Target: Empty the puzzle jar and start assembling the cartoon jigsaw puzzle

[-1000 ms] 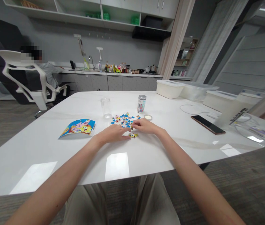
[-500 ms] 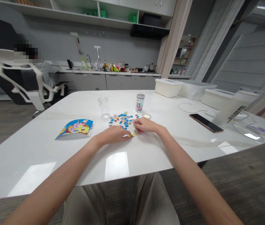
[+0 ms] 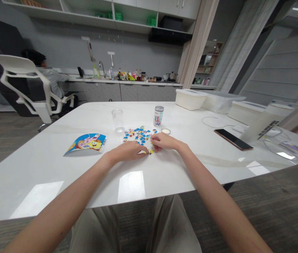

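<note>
A loose heap of small jigsaw puzzle pieces [image 3: 139, 134], mostly blue with some pink and yellow, lies on the white table [image 3: 170, 175]. On its near side, my left hand [image 3: 129, 151] rests low with thumb and index finger on a yellow puzzle piece [image 3: 151, 151]. My right hand [image 3: 163, 141] is closed in a pinch just to the right, at what looks like another small puzzle piece; the fingers partly hide it. A curved picture sheet [image 3: 88, 143] with yellow and pink cartoon figures lies to the left of my left hand.
Behind the pieces stand a clear jar [image 3: 118, 121] and a printed can [image 3: 158, 116], with a round lid [image 3: 165, 131] nearby. To the right are a phone [image 3: 233, 139], a tilted bottle [image 3: 262, 123], cables and white boxes [image 3: 191, 99]. A person [image 3: 55, 80] sits at the back left.
The view has shifted slightly. Both hands stay in almost the same place, with only slight finger movement by the yellow pieces.
</note>
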`<state>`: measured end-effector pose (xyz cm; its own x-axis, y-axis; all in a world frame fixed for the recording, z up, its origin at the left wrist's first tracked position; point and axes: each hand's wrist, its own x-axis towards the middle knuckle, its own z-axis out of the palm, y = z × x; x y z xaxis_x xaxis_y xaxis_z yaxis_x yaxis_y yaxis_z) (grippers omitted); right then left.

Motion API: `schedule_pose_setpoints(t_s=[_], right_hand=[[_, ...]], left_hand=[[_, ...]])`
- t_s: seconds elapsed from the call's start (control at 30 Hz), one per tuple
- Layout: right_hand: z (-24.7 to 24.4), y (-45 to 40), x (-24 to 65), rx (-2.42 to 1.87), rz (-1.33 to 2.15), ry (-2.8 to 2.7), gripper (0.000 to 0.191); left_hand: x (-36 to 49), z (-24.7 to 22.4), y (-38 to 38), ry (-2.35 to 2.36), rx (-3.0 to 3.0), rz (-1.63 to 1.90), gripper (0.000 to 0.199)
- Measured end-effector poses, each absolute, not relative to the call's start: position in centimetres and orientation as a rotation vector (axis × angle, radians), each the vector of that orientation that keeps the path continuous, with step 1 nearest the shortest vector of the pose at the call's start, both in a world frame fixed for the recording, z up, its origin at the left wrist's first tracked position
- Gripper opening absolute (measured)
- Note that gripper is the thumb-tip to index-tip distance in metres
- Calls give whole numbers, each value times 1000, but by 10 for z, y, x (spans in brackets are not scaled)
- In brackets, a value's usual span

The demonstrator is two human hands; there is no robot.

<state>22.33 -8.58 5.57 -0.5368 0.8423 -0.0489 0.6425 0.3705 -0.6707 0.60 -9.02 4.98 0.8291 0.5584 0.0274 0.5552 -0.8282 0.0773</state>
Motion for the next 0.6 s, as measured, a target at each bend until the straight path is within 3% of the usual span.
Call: schedule_pose_setpoints(t_s=[0.6], right_hand=[[50, -84, 223, -1302, 1059, -2290, 15]], left_hand=[[7, 52, -92, 884, 2908, 55, 31]])
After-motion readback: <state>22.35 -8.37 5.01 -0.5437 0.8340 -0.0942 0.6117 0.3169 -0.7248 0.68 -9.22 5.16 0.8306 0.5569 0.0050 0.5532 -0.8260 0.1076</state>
